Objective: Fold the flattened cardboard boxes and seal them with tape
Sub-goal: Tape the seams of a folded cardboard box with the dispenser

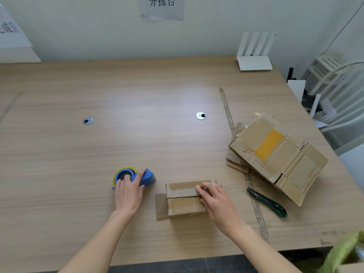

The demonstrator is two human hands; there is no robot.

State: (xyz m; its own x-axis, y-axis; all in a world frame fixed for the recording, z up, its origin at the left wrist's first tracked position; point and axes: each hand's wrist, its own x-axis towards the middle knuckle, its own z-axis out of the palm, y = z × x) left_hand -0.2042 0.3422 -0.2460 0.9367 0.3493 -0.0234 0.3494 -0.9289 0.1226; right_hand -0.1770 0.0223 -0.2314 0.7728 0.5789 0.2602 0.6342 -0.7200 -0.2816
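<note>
On the counter [137,95], the flaps of the box [185,200] are held down by the flat right hand [214,201], while the tape dispenser [134,177] at nine o'clock is gripped by curled left fingers [128,186]; flaps could spring open if pressure is eased.

Left wall sign [9,28] cut by frame edge, green object [342,251] cropped at bottom-right corner

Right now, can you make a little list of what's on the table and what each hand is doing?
left hand: rests on the blue tape dispenser
right hand: presses the top flaps of the small box
flat boxes: stacked at the right, one with yellow tape
utility knife: lies between the small box and the stack
router: far right corner of the table
</note>
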